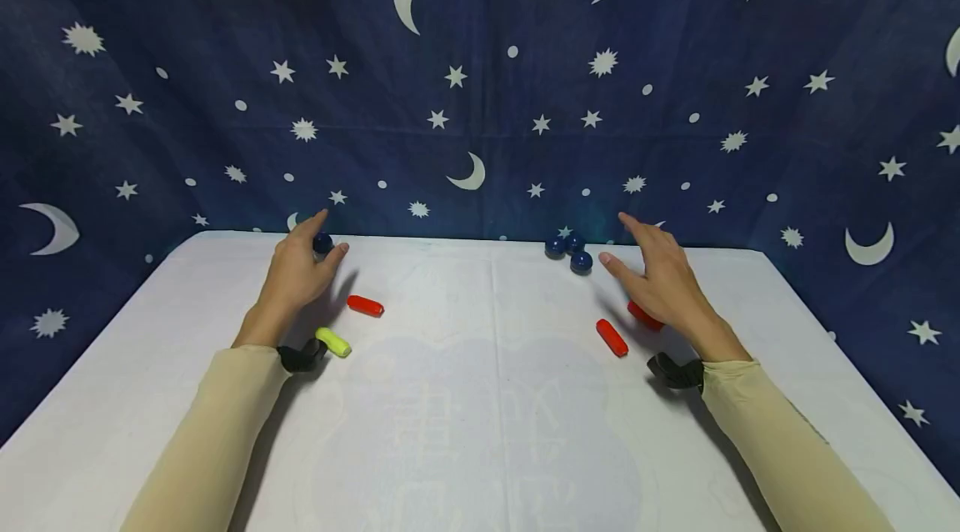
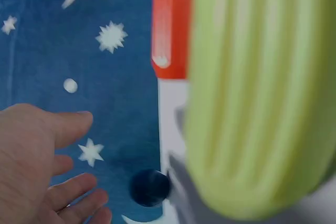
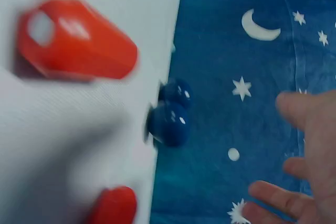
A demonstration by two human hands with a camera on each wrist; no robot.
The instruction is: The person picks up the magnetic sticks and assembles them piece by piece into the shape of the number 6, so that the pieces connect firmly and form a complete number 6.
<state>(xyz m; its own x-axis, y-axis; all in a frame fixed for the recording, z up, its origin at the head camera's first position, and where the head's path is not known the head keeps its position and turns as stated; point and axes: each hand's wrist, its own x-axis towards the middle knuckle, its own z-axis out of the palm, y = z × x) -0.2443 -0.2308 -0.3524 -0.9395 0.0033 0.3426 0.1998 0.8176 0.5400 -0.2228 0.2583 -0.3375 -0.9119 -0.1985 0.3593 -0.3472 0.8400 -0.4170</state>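
My left hand [image 1: 298, 269] hovers over the far left of the table, fingers spread and holding nothing. A dark blue ball [image 1: 322, 243] shows just beyond it, between thumb and fingers in the head view. Nearer me lie a red stick-like piece [image 1: 365, 306] and a ribbed yellow-green piece [image 1: 333, 342], which looms large in the left wrist view. On the far right my right hand [image 1: 663, 278] also holds nothing, its thumb pointing toward three dark blue balls [image 1: 581, 263]. One red piece [image 1: 612, 338] lies below it; another red piece [image 1: 643, 315] is partly hidden by the hand.
A white cloth covers the table [image 1: 450, 449], with faint printing showing through. Close behind its far edge hangs a dark blue curtain [image 1: 495, 157] with moons and stars, which also borders both sides. A black wrist strap mount [image 1: 302, 355] sits at each sleeve cuff.
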